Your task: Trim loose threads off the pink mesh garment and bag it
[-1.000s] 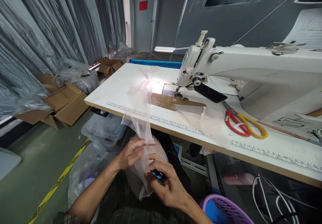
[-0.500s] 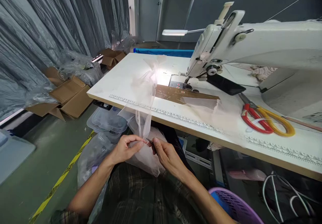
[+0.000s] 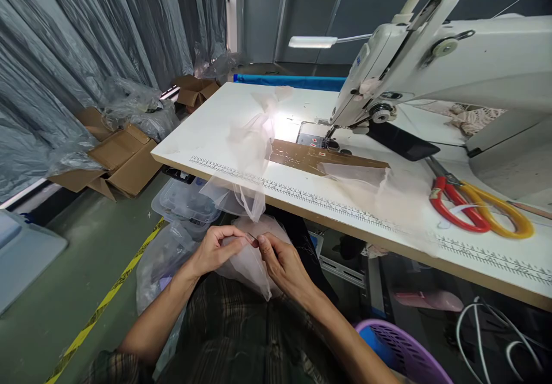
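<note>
My left hand [image 3: 219, 249] is closed in a pinch on the edge of a sheer, pale pink fabric [image 3: 248, 272] that lies over my lap. Just to its right, my right hand [image 3: 283, 262] is wrapped round a small, dark, pointed tool [image 3: 253, 237], its thin tip directed at the left fingertips. Most of that tool is hidden inside the fingers, so whether it is tweezers or snips cannot be told. Above both hands, a gathered sheer piece [image 3: 250, 148] lies on the table, and its loose ends hang over the front edge.
A white sewing machine [image 3: 388, 68] stands on the white table [image 3: 194, 125]. Scissors with red and yellow handles [image 3: 478, 206] lie at the right, near a brown strip [image 3: 297, 155] and another sheer piece [image 3: 366, 185]. Below are a purple basket [image 3: 409, 349], clear plastic boxes [image 3: 185, 200] and cartons [image 3: 125, 160].
The hanging fabric ends reached down to my fingertips before; now they hang apart above them. The tool's tip has turned flatter, towards my left fingers. The head view has shifted slightly.
</note>
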The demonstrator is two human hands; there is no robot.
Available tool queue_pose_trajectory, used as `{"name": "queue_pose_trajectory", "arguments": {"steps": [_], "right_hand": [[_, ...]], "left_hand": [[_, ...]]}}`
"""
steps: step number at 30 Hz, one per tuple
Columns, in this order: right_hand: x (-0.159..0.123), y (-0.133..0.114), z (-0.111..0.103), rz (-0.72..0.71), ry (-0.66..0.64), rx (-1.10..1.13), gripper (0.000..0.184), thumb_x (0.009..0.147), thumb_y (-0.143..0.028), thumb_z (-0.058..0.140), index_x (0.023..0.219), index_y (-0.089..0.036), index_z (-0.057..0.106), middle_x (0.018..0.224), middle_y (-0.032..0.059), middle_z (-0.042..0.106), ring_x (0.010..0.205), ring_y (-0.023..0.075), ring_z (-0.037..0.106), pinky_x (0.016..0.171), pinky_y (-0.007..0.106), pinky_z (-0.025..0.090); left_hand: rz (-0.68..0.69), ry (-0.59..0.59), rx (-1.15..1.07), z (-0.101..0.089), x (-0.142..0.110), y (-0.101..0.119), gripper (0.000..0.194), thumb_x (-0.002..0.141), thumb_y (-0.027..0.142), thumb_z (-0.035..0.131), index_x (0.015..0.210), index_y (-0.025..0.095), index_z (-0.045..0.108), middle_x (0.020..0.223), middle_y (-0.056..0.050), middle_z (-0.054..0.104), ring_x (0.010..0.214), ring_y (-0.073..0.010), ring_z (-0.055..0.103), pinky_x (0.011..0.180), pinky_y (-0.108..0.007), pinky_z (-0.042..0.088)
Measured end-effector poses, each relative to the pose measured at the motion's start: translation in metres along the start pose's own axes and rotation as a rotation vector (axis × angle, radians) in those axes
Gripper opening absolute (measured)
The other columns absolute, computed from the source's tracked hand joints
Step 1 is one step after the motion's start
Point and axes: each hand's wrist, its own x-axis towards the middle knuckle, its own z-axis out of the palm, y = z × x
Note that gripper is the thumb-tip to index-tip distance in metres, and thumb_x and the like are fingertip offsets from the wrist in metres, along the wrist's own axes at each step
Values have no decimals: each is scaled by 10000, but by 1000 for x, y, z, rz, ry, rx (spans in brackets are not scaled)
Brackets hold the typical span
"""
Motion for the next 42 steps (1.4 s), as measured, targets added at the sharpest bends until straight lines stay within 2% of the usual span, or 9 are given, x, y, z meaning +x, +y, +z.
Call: {"name": "queue_pose_trajectory", "arguments": {"steps": [7,12,20,22,26,29,33,37,42], "right_hand": [[5,0,0,-63,-14,-118,431,965,-431,316,684,-199,547,554,-6,519,502,128,470,519,239,325],[-11,7,6,28,-15,107,401,966,-473,307,798,-193,538,629,-21,487,579,124,459,551,230,350],[-59,26,9,184,-131,442,316,869,-477,550,795,-170,530,687,-31,455,614,101,400,560,203,363],[-56,41,6,211,-32,411,337,859,-492,545,766,-168,537,663,-30,447,605,105,398,554,208,360],[-42,75,4,306,241,257,367,831,-534,522,806,-170,557,683,-11,497,578,118,408,520,222,357],[-37,94,5,375,281,143,384,818,-547,506,832,-167,567,647,-17,498,508,107,361,455,221,310],[-41,102,2,360,226,93,384,852,-523,463,847,-155,570,607,-21,512,476,104,386,440,216,320],[-39,94,-6,352,304,-13,367,858,-497,467,903,-151,582,658,23,613,501,143,512,492,256,418],[-20,64,-14,20,480,-131,217,885,-359,488,931,-171,586,815,70,676,692,178,638,654,277,496]], "left_hand": [[-46,0,57,0,1,2,233,802,308,595,749,111,708,668,-18,665,601,-113,529,595,-214,394],[-84,-68,159,2,-3,5,253,806,312,582,788,99,717,655,-23,667,579,-113,529,562,-215,382],[-37,-507,335,12,-3,9,199,816,293,618,947,170,704,877,-18,735,765,-144,650,724,-228,474],[15,-413,454,15,11,0,213,790,280,649,978,190,692,905,-14,726,786,-156,654,745,-249,486],[244,-25,806,21,43,-29,255,822,218,600,1065,178,665,989,-79,686,950,-241,626,882,-382,473],[413,78,923,28,48,-46,270,876,195,515,1106,161,652,1080,-130,655,1037,-279,593,909,-447,453],[548,-74,795,45,32,-53,316,914,288,488,1149,131,628,1156,-142,638,1065,-275,597,911,-411,451],[566,-271,789,62,19,-59,661,791,480,639,1320,106,506,1351,-221,517,1206,-379,505,1017,-500,378],[565,-334,815,69,23,-79,702,777,445,655,1360,113,451,1359,-223,508,1292,-366,430,1086,-554,305]]}}
